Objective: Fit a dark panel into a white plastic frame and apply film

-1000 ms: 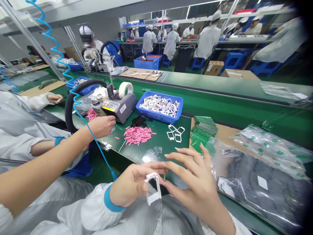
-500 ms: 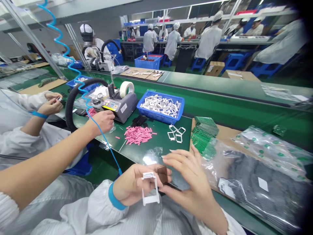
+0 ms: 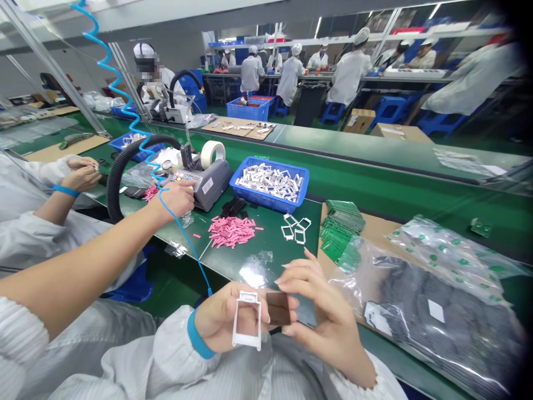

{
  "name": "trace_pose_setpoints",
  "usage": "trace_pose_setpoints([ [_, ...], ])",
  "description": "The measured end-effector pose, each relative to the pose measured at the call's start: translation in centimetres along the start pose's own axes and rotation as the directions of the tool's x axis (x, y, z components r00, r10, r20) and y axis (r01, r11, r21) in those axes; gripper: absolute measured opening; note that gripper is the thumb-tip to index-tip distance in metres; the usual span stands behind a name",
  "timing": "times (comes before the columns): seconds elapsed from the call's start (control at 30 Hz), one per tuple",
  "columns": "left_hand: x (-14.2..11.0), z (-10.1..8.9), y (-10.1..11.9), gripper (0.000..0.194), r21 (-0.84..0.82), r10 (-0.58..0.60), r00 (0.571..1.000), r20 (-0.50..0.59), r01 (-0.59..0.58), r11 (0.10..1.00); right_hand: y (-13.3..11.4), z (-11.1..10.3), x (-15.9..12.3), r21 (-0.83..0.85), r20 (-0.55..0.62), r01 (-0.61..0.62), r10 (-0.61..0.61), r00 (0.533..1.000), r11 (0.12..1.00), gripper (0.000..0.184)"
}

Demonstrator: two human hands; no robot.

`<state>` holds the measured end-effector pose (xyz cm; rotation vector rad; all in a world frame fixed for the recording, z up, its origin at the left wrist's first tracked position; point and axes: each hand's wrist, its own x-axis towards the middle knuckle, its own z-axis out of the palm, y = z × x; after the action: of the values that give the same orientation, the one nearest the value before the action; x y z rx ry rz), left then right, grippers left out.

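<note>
Low in the head view, my left hand (image 3: pixel 219 322), with a blue wrist strap, is closed on a white rectangular plastic frame (image 3: pixel 247 321) held upright, facing me. My right hand (image 3: pixel 322 311) pinches a small dark brown square plate (image 3: pixel 278 308) between thumb and fingers. The plate's left edge sits just beside the frame's right side, over my lap at the green table's front edge (image 3: pixel 233 266).
A co-worker's bare arm reaches from the left, with the hand (image 3: pixel 177 200) at a grey tape dispenser (image 3: pixel 206 178). Behind lie pink strips (image 3: pixel 231 230), loose white frames (image 3: pixel 295 228), a blue bin of white parts (image 3: pixel 270 183), green boards (image 3: pixel 341 225) and a plastic bag (image 3: pixel 437 316).
A dark square plate has come into view in my right hand and moved up beside the frame. My left hand turned the frame to face me. The co-worker's hand moved towards the dispenser.
</note>
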<state>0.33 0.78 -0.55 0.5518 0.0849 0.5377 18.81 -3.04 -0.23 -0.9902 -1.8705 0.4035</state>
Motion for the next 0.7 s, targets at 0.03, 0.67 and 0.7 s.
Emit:
trace_pose_setpoints([
  [0.03, 0.0, -0.1, 0.1, 0.036, 0.003, -0.005, 1.0, -0.004, 0.005, 1.0, 0.1, -0.1, -0.1, 0.031, -0.001, -0.008, 0.008, 1.0, 0.999, 0.031],
  [0.67, 0.8, -0.6, -1.4, 0.056, 0.206, -0.47, 0.854, -0.222, 0.513, 0.834, -2.5, -3.9, 4.7, -0.21, 0.624, 0.379, -0.175, 0.761, 0.901, 0.027],
  [0.7, 0.8, -0.4, -1.3, 0.051, 0.198, -0.486, 0.84, -0.242, 0.533, 0.823, -2.5, -3.9, 4.9, -0.211, 0.632, 0.38, -0.171, 0.756, 0.901, 0.027],
])
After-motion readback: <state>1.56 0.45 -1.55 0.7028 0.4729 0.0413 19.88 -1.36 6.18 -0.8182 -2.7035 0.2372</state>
